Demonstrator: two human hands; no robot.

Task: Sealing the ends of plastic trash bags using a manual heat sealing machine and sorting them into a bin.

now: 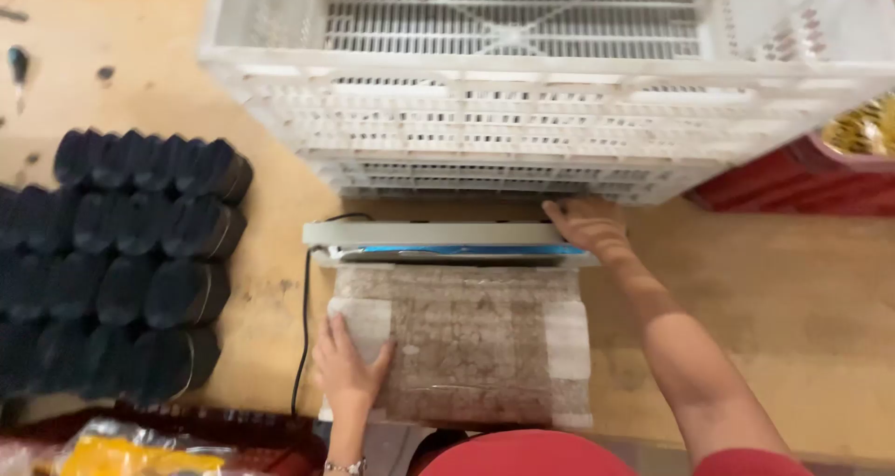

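Packet: a flat clear bag (471,341) of brownish stuff with white ends, lying in the lower middle of the frame, its top edge tucked under the sealer.
Sealer: a long pale bar machine (438,238) with a blue strip, lying across the middle of the frame just above the packet.
Left hand (347,369): flat and open, fingers spread, pressing on the packet's lower left corner; it pinches nothing.
Right hand (589,226): palm down on the right end of the sealer, fingers laid flat, not closed around anything.
Cord: a black cable (304,327) running down from the sealer's left end.
Crate: a white slotted plastic crate (522,112) filling the upper frame, just behind the sealer.
Left side: rows of dark stacked pieces (130,252) on the wooden table (746,280).
Right edge: a red crate (802,178).
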